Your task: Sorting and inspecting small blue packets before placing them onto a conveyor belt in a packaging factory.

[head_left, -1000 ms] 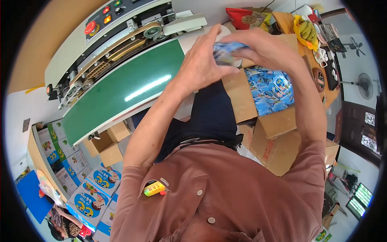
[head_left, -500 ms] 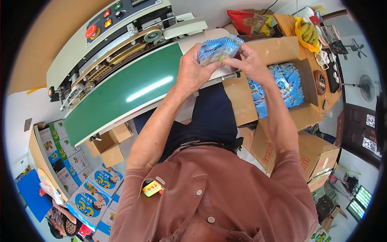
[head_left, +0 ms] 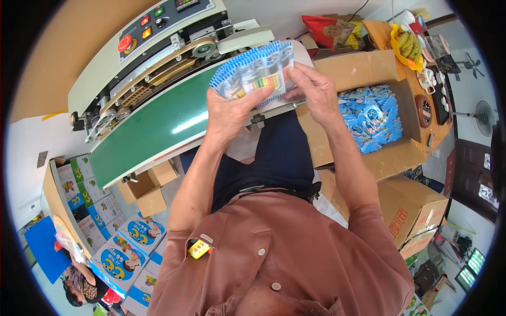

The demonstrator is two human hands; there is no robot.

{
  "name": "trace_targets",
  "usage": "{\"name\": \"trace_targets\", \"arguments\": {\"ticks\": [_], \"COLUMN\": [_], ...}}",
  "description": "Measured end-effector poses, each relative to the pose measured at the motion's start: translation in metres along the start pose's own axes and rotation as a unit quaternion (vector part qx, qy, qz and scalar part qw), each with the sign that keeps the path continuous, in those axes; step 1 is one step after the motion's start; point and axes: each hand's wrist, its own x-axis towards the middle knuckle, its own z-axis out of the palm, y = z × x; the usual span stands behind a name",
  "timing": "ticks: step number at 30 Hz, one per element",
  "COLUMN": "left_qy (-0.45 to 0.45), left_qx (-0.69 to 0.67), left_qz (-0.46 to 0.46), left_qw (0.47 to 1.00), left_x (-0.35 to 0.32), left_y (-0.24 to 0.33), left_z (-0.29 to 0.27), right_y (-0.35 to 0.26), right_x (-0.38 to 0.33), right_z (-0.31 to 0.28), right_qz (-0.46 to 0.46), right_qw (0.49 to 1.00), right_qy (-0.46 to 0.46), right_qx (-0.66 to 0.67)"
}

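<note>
My left hand point(head_left: 232, 113) and right hand point(head_left: 313, 87) grip a fanned stack of blue packets point(head_left: 255, 71) above the sealer's green belt point(head_left: 153, 129); none lies on it yet, and many wait in the cardboard box point(head_left: 358, 73).

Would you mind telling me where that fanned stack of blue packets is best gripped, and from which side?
Grip the fanned stack of blue packets at its lower edge, coming from below: the packets converge there and spread above. The left hand pinches there already.

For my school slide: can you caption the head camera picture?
Both hands, left hand and right hand, hold a stack of blue packets above a green conveyor belt.
</note>
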Motion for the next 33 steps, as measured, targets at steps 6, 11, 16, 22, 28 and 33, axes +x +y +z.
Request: {"name": "trace_targets", "arguments": {"ticks": [6, 11, 16, 22, 28, 33], "left_qy": [0.033, 0.064, 0.067, 0.106, 0.128, 0.127], "left_qx": [-0.075, -0.138, -0.135, -0.095, -0.090, -0.092], "left_qz": [-0.060, -0.054, -0.072, -0.088, -0.096, -0.090], "left_qw": [0.995, 0.987, 0.986, 0.986, 0.983, 0.983], "left_x": [-0.016, -0.025, -0.031, -0.041, -0.046, -0.049], "left_y": [0.000, -0.001, 0.001, 0.012, 0.017, 0.015], "left_z": [-0.033, -0.051, -0.070, -0.097, -0.118, -0.123], "right_y": [0.013, 0.017, 0.017, 0.013, 0.013, 0.019], "right_x": [-0.007, -0.003, 0.006, 0.026, 0.058, 0.073], "right_z": [0.040, 0.059, 0.062, 0.060, 0.073, 0.098], "right_qz": [-0.042, -0.028, 0.076, 0.140, 0.186, 0.229], "right_qw": [0.994, 0.998, 0.991, 0.989, 0.982, 0.969], "right_qy": [0.036, 0.063, -0.042, 0.009, -0.031, -0.076], "right_qx": [-0.094, 0.007, 0.099, 0.055, 0.001, -0.051]}}
